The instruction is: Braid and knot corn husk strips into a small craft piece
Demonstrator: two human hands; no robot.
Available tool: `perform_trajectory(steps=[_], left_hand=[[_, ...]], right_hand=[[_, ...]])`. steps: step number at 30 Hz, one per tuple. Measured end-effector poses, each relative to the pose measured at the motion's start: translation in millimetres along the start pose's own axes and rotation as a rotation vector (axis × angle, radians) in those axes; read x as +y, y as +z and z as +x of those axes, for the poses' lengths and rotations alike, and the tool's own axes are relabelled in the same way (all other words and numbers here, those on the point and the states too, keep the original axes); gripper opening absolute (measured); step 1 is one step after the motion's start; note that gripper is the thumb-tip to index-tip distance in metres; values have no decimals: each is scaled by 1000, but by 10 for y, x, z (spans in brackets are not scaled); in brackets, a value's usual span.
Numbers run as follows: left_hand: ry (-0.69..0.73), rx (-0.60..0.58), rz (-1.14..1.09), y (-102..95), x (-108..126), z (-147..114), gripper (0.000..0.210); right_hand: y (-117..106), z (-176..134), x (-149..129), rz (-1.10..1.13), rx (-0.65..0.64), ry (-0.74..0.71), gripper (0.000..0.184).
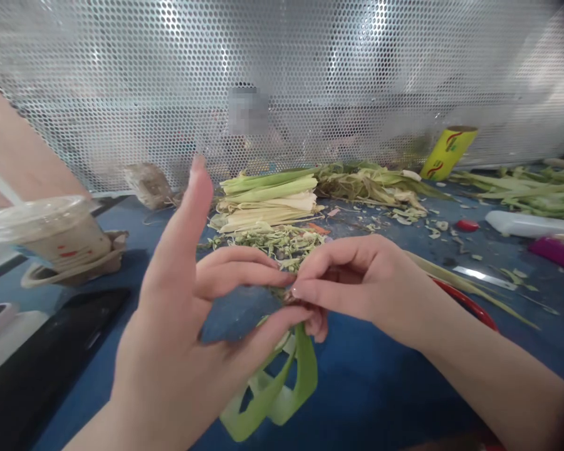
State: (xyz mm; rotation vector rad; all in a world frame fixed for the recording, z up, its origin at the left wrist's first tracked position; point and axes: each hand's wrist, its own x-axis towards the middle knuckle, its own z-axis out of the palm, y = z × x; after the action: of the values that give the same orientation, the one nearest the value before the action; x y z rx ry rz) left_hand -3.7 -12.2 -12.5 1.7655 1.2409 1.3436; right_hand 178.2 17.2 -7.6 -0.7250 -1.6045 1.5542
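Observation:
A green leaf strip (305, 369), folded into loops, hangs below my fingertips over the blue table. My left hand (178, 332) pinches its top end between thumb and fingers, while one finger points straight up. My right hand (371, 282) meets it there, thumb and fingertips closed on a small brownish part (289, 297) at the top of the strip. The fingers mostly cover this join, so its detail is hidden. Just beyond my hands lies a heap of small green scraps (277, 241).
Behind sit a bundle of pale green leaves (267, 200) and dried husks (371, 188), before a perforated metal panel (291, 62). A lidded drink cup (61, 238) stands left, above a black tablet-like slab (61, 369). Right are a yellow tube (449, 153), red handle (470, 304) and white glue-gun-like tool (531, 223).

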Motion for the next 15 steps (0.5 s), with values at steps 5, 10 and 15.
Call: perform_trajectory(steps=[5,10,15], left_hand=[[-44,92,133,116,182,15,80],[-151,1,-44,67,152,17,74],[-351,-139,-423,6,134,49,66]], right_hand=[[16,9,0,-221,145,-143,9],[40,7,15,-383,213,-352,7],[52,-16,41,-453,180,-520,9]])
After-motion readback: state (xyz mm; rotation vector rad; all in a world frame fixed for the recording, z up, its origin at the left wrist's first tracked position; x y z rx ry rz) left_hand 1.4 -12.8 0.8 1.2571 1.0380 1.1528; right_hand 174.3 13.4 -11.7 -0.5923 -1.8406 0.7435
